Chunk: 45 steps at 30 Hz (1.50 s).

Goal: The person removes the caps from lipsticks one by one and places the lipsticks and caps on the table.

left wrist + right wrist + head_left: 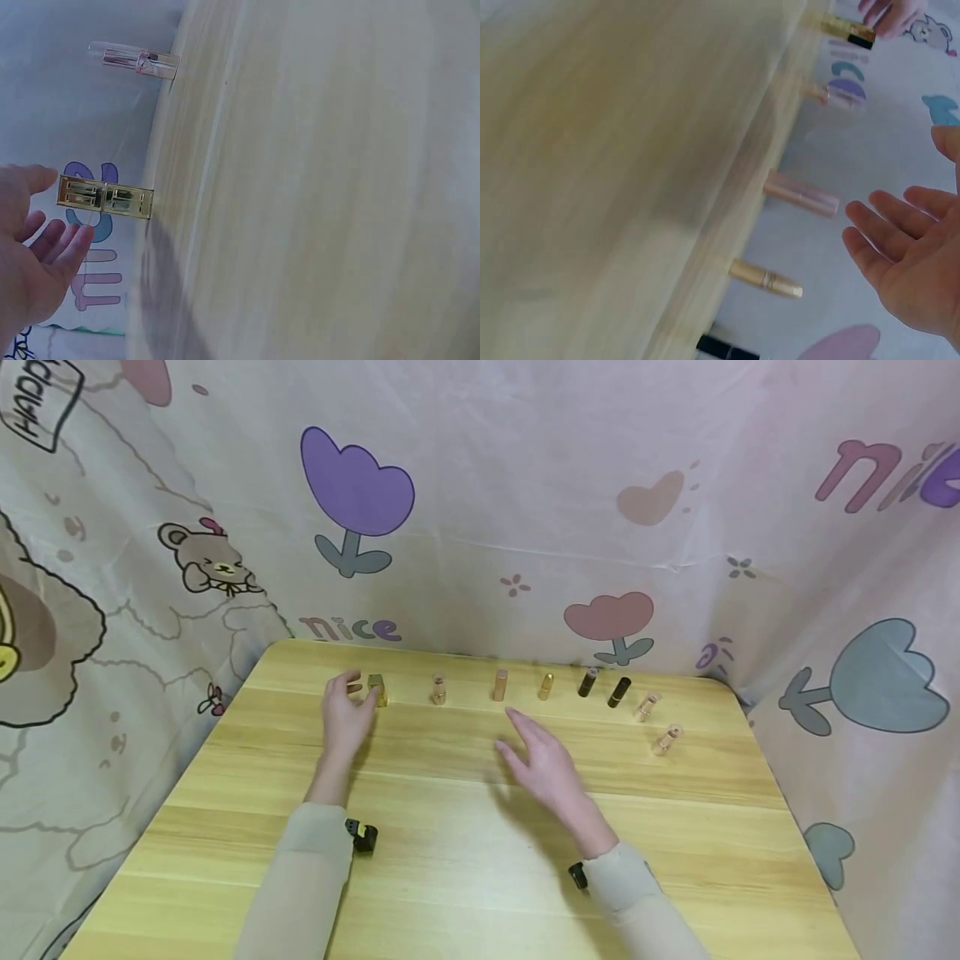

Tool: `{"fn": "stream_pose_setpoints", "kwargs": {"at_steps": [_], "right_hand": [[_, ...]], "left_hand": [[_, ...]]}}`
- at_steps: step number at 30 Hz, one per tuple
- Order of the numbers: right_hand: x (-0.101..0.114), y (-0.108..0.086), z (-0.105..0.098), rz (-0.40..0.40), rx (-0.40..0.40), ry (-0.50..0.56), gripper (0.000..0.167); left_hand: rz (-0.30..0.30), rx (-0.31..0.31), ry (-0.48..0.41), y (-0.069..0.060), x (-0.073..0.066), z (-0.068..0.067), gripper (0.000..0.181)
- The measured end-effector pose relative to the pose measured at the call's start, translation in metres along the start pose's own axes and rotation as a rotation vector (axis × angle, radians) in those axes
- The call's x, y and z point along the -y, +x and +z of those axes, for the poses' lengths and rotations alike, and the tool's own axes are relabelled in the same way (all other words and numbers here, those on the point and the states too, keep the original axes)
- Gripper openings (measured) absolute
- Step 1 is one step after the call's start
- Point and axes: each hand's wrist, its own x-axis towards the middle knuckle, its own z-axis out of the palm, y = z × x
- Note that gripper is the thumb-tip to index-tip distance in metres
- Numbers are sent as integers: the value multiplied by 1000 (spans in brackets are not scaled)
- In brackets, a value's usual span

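Observation:
A square gold lipstick tube (378, 692) stands upright at the left end of a row of lipsticks. My left hand (348, 713) is beside it, thumb and fingers spread; in the left wrist view the gold tube (105, 197) shows between thumb and fingers (73, 251), with no grip on it. My right hand (546, 768) hovers over the middle of the table, its fingers extended and holding nothing. Nearest to it are a rose-pink lipstick tube (499, 686) and a rounded gold lipstick tube (546, 687), both upright.
A clear-capped pink lipstick (438, 691) stands between the gold and rose-pink tubes. Rightward are two black lipsticks (588, 682) and two clear-capped ones (666, 740) on the wooden table (450, 877). A printed curtain (480, 485) hangs behind and along the sides.

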Motion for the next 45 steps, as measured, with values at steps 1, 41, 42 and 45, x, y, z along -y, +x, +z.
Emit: {"fn": "stream_pose_setpoints", "kwargs": {"at_steps": [1,41,42,45], "right_hand": [[2,3,3,-6,6,2,65],[70,100,92,-115,195,65,64],[72,101,94,-118,195,62,64],[76,104,98,-125,197,52,64]], "left_hand": [[-12,0,-4,1,0,1,54],[-133,-113,-269,-15,-1,2,42],[-138,-117,-274,-18,-3,1,42],[-153,-114,-282,-24,-6,1,43]]}}
